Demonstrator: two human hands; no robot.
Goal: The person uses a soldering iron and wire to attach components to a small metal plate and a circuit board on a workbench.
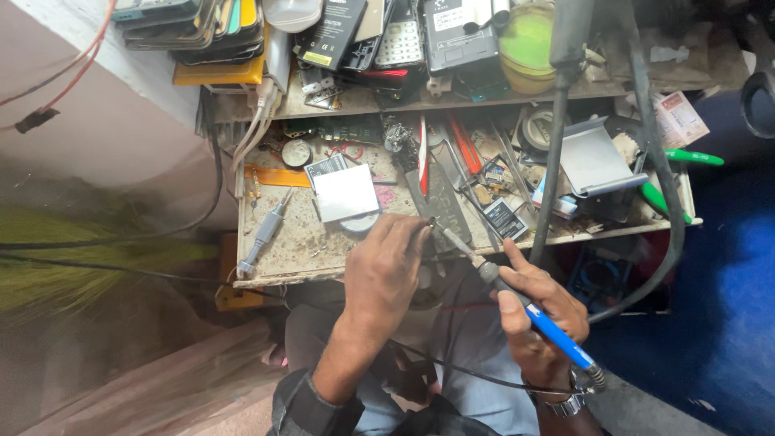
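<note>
The soldering iron, blue-handled with a grey neck, lies slantwise over the worktop's front edge, its tip at the fingertips of the left hand. The right hand is wrapped closed around the handle, thumb along the top; a wristwatch sits on that wrist. The left hand's fingers are pinched narrowly together at the tip, on something too small to make out.

Just behind the tip lies a dark flat board, tilted, and beside it to the left a white square plate covering a round thing. A grey screwdriver lies near the worktop's left front corner. Toward the right edge a silver metal tray rests on clutter, with green-handled pliers beyond it. A thick black cable hangs down across the worktop's right half and hides what lies behind it. On the shelf at the back, stacked phones and batteries are cut off by the top edge. The iron's cord runs under the right wrist out of view.
</note>
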